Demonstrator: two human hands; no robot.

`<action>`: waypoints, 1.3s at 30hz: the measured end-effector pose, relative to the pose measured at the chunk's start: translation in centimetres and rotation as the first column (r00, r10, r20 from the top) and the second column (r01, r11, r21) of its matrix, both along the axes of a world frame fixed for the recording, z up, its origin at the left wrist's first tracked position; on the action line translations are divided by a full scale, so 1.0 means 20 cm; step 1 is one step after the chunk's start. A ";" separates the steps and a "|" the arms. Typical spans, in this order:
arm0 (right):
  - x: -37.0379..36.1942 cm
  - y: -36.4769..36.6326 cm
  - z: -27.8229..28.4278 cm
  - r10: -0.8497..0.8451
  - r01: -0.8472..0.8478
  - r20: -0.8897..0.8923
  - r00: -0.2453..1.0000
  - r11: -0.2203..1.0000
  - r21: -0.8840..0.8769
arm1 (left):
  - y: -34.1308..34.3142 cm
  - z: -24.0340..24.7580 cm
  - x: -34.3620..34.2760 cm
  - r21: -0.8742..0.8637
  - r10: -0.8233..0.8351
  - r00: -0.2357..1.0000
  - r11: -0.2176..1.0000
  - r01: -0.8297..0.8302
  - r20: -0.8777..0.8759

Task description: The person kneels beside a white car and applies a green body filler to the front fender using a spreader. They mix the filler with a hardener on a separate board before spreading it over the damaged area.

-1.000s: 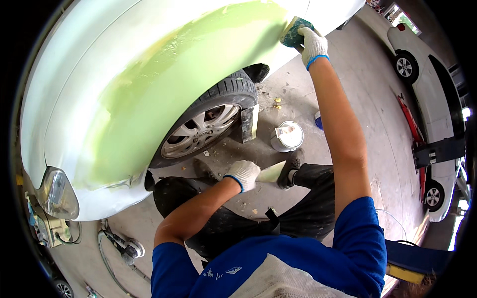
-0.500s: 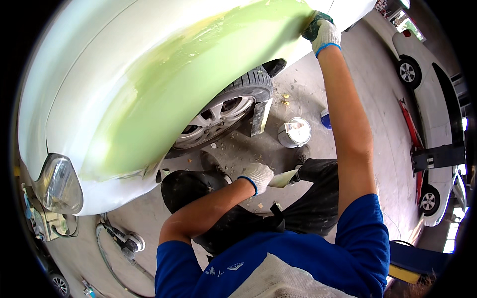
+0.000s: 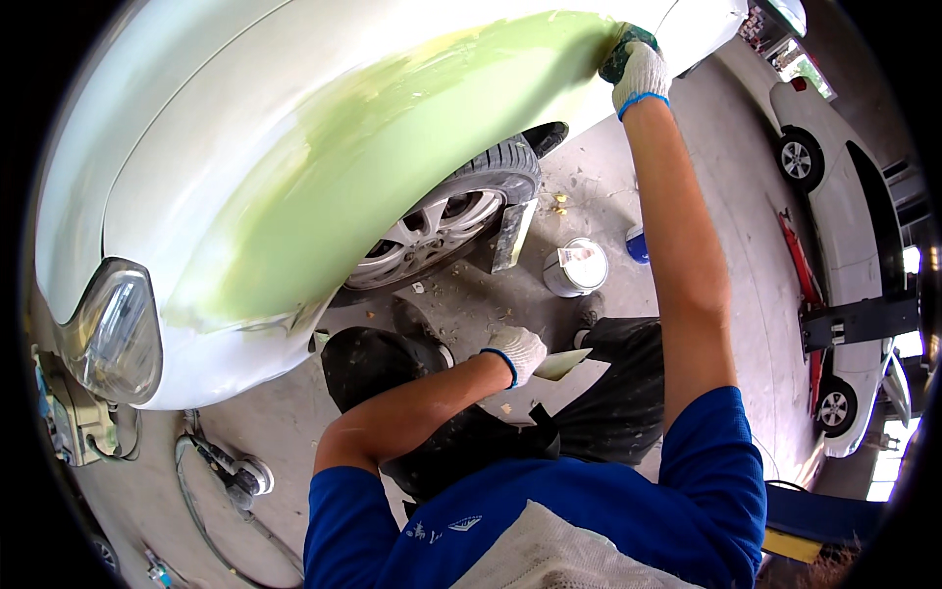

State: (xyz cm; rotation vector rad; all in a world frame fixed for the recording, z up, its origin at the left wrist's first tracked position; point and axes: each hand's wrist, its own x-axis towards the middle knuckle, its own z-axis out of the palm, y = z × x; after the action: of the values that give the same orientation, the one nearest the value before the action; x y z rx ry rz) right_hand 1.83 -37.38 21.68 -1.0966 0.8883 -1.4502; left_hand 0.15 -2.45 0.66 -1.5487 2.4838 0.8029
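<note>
A car's white front fender [image 3: 245,245] fills the upper left, with a wide patch of light green body filler [image 3: 392,157] spread over it above the wheel. My right hand [image 3: 636,71], in a white knit glove with a dark green coating, is closed against the patch's far right end. Its fingertips are hidden, so what they grip cannot be made out. Low over my lap, my left hand [image 3: 517,355], in a similar glove, is closed by the edge of a flat pale board [image 3: 561,364] and appears to hold it.
The wheel [image 3: 442,226] sits under the fender, a flat smeared plate [image 3: 512,236] leaning by it. A white lidded can [image 3: 576,267] and a blue can [image 3: 637,243] stand on the floor. A sander [image 3: 245,478] with a hose lies lower left; a white car [image 3: 844,216] stands right.
The view has shifted slightly, and the fender and headlight sit a little higher at left. My right hand stays at the far right end of the filler; the left hand has barely moved.
</note>
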 end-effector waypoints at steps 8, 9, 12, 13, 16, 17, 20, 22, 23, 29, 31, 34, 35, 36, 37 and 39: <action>0.07 0.20 0.05 -0.069 0.069 0.015 0.998 0.996 -0.053 | 0.02 -0.03 0.02 -0.013 0.010 1.000 1.000 -0.010 -0.004; 0.08 0.22 0.06 -0.067 0.068 0.014 0.998 0.996 -0.062 | 0.02 -0.04 0.02 -0.015 0.003 1.000 1.000 -0.003 -0.001; 0.10 0.28 0.07 -0.063 0.064 0.015 0.998 0.995 -0.078 | 0.03 -0.04 0.03 -0.010 0.027 1.000 1.000 -0.027 -0.004; 0.11 0.31 0.08 -0.062 0.063 0.015 0.998 0.995 -0.081 | 0.03 -0.05 0.03 0.001 0.022 0.999 1.000 -0.022 0.026; 0.12 0.37 0.09 -0.046 0.045 -0.002 0.999 0.995 -0.090 | 0.03 -0.04 0.03 0.011 0.017 0.998 1.000 -0.018 0.059; 0.13 0.38 0.08 -0.051 0.052 0.009 0.999 0.993 -0.110 | 0.04 -0.05 0.04 -0.001 0.025 0.999 1.000 -0.025 0.032; 0.14 0.38 0.06 -0.031 0.035 0.031 0.999 0.988 -0.150 | 0.04 -0.05 0.05 0.000 0.022 0.999 1.000 -0.022 0.045; 0.11 0.31 0.02 0.026 -0.022 0.026 0.999 0.987 -0.157 | 0.04 -0.05 0.05 -0.005 0.021 0.999 1.000 -0.021 0.037; 0.11 0.32 0.01 0.048 -0.043 0.028 0.998 0.986 -0.160 | 0.05 -0.05 0.06 -0.012 0.030 0.999 0.999 -0.030 0.012; 0.17 0.46 -0.01 0.034 -0.032 0.000 0.999 0.970 -0.242 | 0.05 -0.07 0.07 -0.011 0.040 0.999 0.999 -0.040 -0.014; 0.19 0.52 -0.01 0.016 -0.021 -0.020 1.000 0.962 -0.271 | 0.05 -0.07 0.07 -0.015 0.048 0.999 0.999 -0.049 -0.021; 0.22 0.60 -0.01 -0.011 -0.003 -0.044 0.999 0.952 -0.307 | 0.06 -0.09 0.07 -0.016 0.050 0.999 0.999 -0.050 -0.019; 0.23 0.62 -0.01 -0.024 0.007 -0.050 0.998 0.948 -0.319 | 0.06 -0.09 0.07 -0.017 0.043 0.999 0.999 -0.043 -0.015; 0.24 0.65 -0.01 -0.039 0.016 -0.060 0.997 0.942 -0.334 | 0.06 -0.09 0.07 -0.019 0.035 0.999 0.999 -0.035 -0.012; 0.25 0.67 -0.01 -0.053 0.026 -0.070 0.996 0.938 -0.347 | 0.06 -0.10 0.07 -0.025 0.037 0.999 0.999 -0.037 -0.017; 0.27 0.72 -0.01 -0.087 0.046 -0.093 0.992 0.925 -0.377 | 0.06 -0.09 0.07 -0.033 0.041 0.999 0.999 -0.042 -0.021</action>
State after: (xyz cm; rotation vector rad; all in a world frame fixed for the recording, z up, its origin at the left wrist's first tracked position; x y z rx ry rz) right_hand 7.21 -22.93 21.45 -1.4506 0.7442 -1.6743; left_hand 1.65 -1.26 -1.12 -1.6160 2.5001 0.7911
